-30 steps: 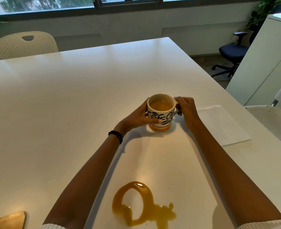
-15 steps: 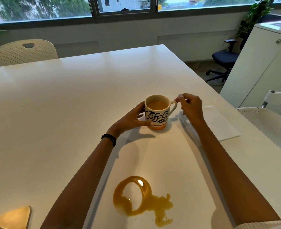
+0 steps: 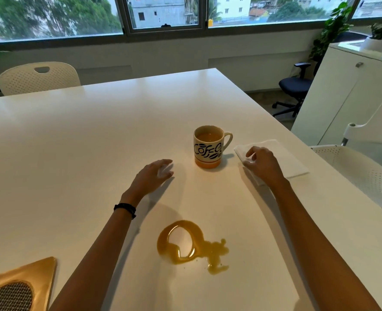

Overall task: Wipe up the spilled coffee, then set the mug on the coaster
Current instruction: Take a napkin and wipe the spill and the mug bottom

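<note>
Our left hand (image 3: 152,176) is open and holds nothing. Our right hand (image 3: 264,164) rests with bent fingers on the napkin (image 3: 292,163) by the right edge of the table (image 3: 73,142); we cannot tell if it pinches it. The napkin looks soft and light, so we would grab a corner. The mug (image 3: 208,151) stands just beside it, nearly full and easy to slop. The spill (image 3: 183,245) is near the front edge, the coaster (image 3: 17,286) at the front left corner.
</note>
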Demonstrator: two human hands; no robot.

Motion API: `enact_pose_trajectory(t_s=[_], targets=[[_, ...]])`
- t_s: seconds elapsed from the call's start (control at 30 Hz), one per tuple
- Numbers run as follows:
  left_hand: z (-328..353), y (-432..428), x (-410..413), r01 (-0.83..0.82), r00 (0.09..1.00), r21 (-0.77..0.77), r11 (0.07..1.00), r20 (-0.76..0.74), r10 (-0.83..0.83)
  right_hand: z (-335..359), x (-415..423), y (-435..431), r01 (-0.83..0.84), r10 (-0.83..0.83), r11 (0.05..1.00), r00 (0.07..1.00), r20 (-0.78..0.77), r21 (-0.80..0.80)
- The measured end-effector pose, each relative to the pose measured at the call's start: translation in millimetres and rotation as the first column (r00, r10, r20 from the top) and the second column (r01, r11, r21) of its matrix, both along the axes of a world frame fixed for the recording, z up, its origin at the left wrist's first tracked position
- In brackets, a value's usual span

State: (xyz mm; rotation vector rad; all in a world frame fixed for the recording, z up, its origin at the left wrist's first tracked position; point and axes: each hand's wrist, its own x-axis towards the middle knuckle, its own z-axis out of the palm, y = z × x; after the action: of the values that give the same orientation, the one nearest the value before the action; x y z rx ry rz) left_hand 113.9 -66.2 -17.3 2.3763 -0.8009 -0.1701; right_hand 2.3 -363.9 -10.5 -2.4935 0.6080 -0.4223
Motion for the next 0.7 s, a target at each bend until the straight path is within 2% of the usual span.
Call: enact_pose_trajectory(t_s=[0.1, 0.2, 0.53, 0.7], targets=[[-3, 11, -9, -0.012, 1.0, -0.006, 1.0, 0.005, 0.012, -4, -8, 10, 0.029, -0.036, 0.996, 0.997, -0.072, -0.09], [-6, 22, -16, -0.046, 0.999, -0.012, 0.999, 0.007, 0.046, -7, -14, 18, 0.064, -0.07, 0.986, 0.997, -0.037, -0.156], [-16, 37, -35, -0.128, 0.992, -0.101, 0.987, -0.02, 0.127, -9, -19, 21, 0.127, -0.114, 0.987, 0.986, 0.124, -0.098], [-18, 36, -36, -0.14, 0.99, -0.115, 0.983, 0.002, 0.141, -10, -15, 31, 0.18, -0.17, 0.96, 0.983, 0.066, -0.214]])
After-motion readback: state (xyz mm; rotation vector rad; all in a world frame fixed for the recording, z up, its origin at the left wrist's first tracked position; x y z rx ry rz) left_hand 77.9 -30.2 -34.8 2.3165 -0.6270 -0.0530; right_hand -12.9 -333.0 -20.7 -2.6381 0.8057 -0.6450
